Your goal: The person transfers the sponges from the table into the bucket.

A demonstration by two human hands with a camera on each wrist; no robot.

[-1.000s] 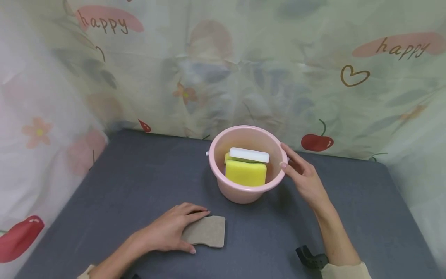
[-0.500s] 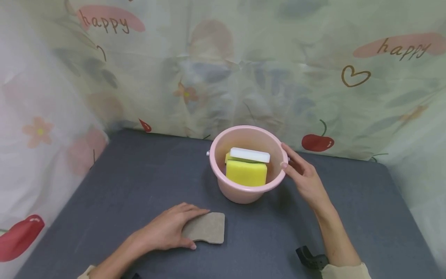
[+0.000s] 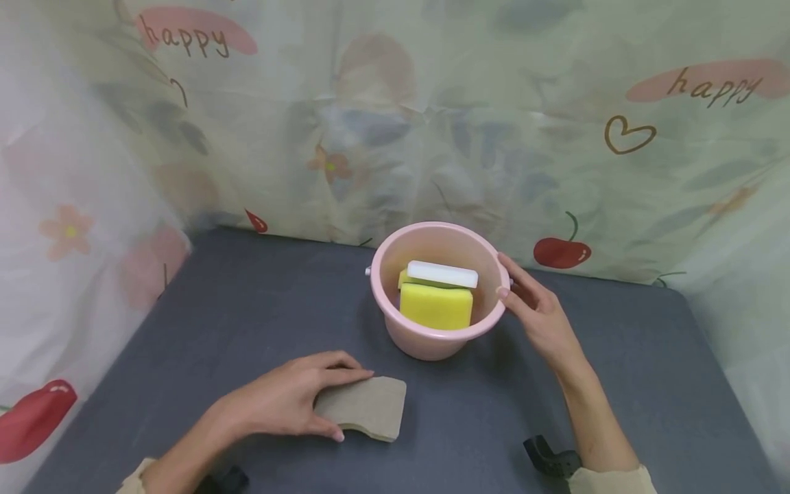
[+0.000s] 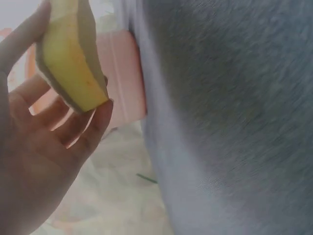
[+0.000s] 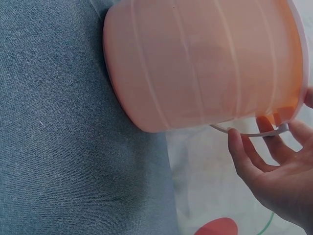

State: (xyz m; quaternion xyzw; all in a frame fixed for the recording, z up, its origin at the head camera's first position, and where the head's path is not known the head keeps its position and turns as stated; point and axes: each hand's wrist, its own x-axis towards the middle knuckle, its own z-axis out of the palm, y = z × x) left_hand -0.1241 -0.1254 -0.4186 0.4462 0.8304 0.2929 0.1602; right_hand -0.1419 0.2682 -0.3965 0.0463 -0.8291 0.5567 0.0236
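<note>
My left hand (image 3: pixel 290 394) holds a sponge (image 3: pixel 369 406) by its edges, thumb on the near side and fingers on the far side. Its upper face is grey-beige, and the left wrist view shows a yellow foam side on the sponge (image 4: pixel 73 58), raised off the table. A pink bucket (image 3: pixel 426 343) stands upright ahead, with a yellow sponge (image 3: pixel 435 307) and a white-topped sponge (image 3: pixel 441 274) on edge inside. At the bucket's right rim, my right hand (image 3: pixel 543 319) grips with thumb and fingers. In the right wrist view, the bucket's thin handle (image 5: pixel 254 134) hangs by those fingers.
A dark grey cloth (image 3: pixel 265 302) covers the table. Behind it hangs a floral curtain (image 3: pixel 278 137), close to the bucket's back. A black strap (image 3: pixel 549 458) sits at my right wrist.
My left hand has lifted the sponge from the table, tilting it and shifting slightly. My right hand and the bucket have stayed in place.
</note>
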